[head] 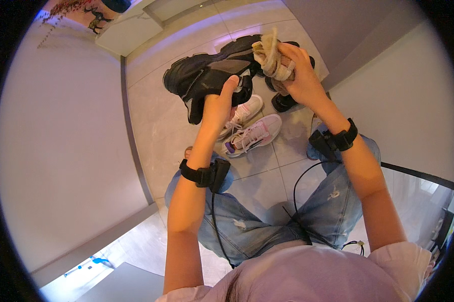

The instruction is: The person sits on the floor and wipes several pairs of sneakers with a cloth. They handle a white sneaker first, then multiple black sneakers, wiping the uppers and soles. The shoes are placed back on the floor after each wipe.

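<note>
A black and grey shoe [208,73] is gripped at its ankle opening by my left hand [217,109], with the thumb on the outside and the fingers hidden within. In my right hand [304,77] is a bunched beige cloth [272,56], up against the toe or heel end of the shoe; which end, I cannot tell. A pair of white and pink sneakers rests on the floor below, the nearer sneaker [253,135] beside the farther one [249,109]. Another black shoe [283,102] shows partly beneath my right hand.
Pale walls or panels [64,132] flank the tiled floor [155,113] on both sides. A white ledge [125,34] with a small animal figurine [97,20] stands at the upper left. Black cables [295,188] run from my wrist straps past my knees.
</note>
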A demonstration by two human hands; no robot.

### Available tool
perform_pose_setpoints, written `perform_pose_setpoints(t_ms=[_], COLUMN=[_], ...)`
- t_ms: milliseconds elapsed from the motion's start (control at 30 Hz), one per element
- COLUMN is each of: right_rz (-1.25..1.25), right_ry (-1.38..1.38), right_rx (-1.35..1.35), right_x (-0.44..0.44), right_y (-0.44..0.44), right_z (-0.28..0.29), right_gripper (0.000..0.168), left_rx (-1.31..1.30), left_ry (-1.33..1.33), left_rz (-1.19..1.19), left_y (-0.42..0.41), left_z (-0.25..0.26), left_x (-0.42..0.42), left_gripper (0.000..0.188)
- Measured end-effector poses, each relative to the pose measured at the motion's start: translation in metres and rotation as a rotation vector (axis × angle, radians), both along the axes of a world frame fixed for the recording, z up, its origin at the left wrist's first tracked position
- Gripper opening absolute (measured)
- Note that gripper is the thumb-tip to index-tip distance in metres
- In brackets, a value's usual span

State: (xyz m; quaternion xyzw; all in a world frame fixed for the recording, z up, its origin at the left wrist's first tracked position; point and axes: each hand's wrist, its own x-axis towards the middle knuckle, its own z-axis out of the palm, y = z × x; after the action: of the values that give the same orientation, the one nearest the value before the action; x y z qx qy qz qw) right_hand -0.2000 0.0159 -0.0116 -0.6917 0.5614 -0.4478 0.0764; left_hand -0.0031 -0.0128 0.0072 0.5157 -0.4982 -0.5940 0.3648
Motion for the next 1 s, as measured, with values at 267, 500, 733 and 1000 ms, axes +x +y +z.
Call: perform_pose_setpoints(t_ms=[267, 500, 733, 1000], right_rz=[-0.197, 0.020, 0.243, -0.189], right_ry=[-0.064, -0.251, -0.308, -0.328], right_rx=[-0.160, 0.081, 0.105, -0.168], right_x=[0.005, 0.025, 0.024, -0.001], right_y=[-0.006, -0.001, 0.001, 0.001], right_z=[0.014, 0.008, 0.020, 0.012], right_gripper=[0.058, 0.051, 0.049, 0.051], left_rx=[0.069, 0.052, 0.117, 0.077], left_ry=[0.051, -0.032, 0.071, 0.093], left_rz=[-0.026, 0.032, 0.028, 0.014], left_y=[-0.005, -0.008, -0.011, -0.013], left_z=[0.009, 0.007, 0.013, 0.011], left_x=[-0.002, -0.008, 0.005, 0.012], left_gripper=[0.042, 0.041, 0.043, 0.047])
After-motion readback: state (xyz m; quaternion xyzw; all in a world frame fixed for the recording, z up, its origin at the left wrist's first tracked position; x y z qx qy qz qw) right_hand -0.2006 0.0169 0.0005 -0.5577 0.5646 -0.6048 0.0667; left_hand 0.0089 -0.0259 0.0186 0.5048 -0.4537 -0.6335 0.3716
